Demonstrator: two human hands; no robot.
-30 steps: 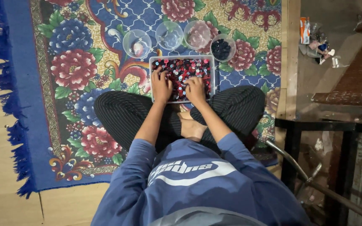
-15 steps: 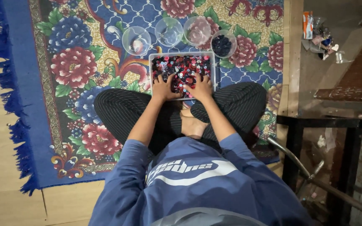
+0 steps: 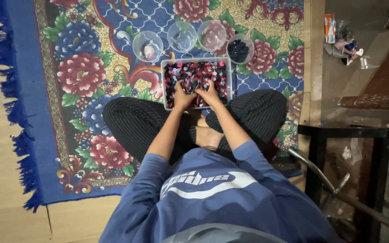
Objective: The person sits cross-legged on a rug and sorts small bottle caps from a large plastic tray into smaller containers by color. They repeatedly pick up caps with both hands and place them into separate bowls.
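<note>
A: Both hands are down in the clear tray (image 3: 166, 85) of mixed buttons (image 3: 190, 72). The left hand (image 3: 182, 97) and right hand (image 3: 209, 93) sit side by side, fingers curled into the red, white and dark pieces.

B: Gripping anything?

A: Can't tell (the fingertips are buried), but they look bent, raking through the pile. It reads as the picking-out stage.

B: And beyond the fingertips?

A: Four clear bowls in a row: the far-right bowl (image 3: 240, 48) holds dark blue buttons, the far-left bowl (image 3: 147, 46) a few pale ones. The next move calls for pinching one colour cleanly, then lifting forward over the tray's rim.
</note>
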